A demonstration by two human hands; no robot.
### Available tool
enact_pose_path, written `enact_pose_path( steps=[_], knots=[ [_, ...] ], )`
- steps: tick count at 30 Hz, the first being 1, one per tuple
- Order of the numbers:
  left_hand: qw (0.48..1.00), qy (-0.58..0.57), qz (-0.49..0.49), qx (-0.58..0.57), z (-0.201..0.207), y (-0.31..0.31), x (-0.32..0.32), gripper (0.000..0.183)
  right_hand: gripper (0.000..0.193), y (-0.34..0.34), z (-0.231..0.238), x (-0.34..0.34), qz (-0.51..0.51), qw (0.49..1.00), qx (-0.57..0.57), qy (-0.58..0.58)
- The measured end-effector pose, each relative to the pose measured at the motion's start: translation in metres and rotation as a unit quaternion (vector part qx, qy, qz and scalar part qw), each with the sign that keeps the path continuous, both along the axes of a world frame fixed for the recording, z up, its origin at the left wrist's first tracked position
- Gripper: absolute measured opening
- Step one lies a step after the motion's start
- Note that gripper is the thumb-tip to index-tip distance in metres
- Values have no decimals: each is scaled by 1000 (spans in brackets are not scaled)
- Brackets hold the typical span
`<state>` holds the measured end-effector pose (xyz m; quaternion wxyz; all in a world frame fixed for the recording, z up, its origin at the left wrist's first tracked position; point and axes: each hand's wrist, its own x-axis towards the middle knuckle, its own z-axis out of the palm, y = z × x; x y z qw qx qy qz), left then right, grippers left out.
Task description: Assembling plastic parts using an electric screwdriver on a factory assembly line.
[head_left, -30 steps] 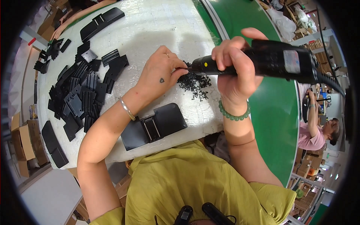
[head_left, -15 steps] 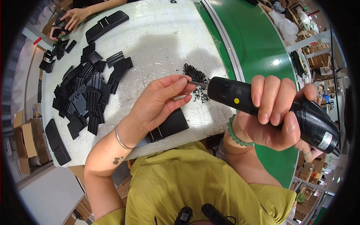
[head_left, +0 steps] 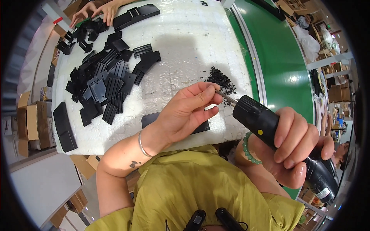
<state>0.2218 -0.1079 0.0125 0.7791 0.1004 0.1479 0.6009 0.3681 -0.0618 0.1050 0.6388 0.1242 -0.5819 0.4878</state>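
My right hand (head_left: 295, 140) is wrapped round the body of a black electric screwdriver (head_left: 257, 120) with a yellow dot on its side. Its thin metal bit (head_left: 230, 99) points up and left toward my left hand (head_left: 190, 109). Thumb and forefinger of that hand pinch at the bit's tip; whether a screw sits between them is hidden. Just beyond the bit lies a heap of small black screws (head_left: 220, 77) on the white-covered table (head_left: 175, 50). Below my left hand, partly covered by it, a flat black panel (head_left: 149, 119) rests near the table's front edge.
Many black plastic plates (head_left: 106, 82) are piled on the left. Long black panels lie at the left edge (head_left: 64, 127) and far side (head_left: 137, 16). A co-worker's hands (head_left: 102, 13) touch small black parts (head_left: 90, 30). A green surface (head_left: 273, 57) runs along the right.
The view has shifted, so the table things appear further right. The screwdriver is tilted more steeply, its bit still at my left fingertips. The co-worker's hands have moved onto the small black parts.
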Motion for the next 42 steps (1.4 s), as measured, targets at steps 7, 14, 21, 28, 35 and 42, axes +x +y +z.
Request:
enact_pose_path(
  steps=[7,14,21,28,35,42],
  knots=[
    [874,476,48,89,-3,4,-54,54,41,22,-5,5,24,998,-4,-60],
    [258,959,116,8,-19,22,-130,38,47,20,-9,11,32,998,-14,-61],
    [692,705,151,29,1,-3,-121,33,38,16,-8,11,21,994,-60,-92],
    [659,748,-10,78,31,-43,-74,34,34,15,-18,14,42,986,-99,-125],
    [631,755,22,176,13,-48,-50,24,33,16,-20,22,73,982,-101,-140],
    [597,780,27,185,-3,-53,-44,29,32,16,-18,27,60,984,-104,-135]
  ],
)
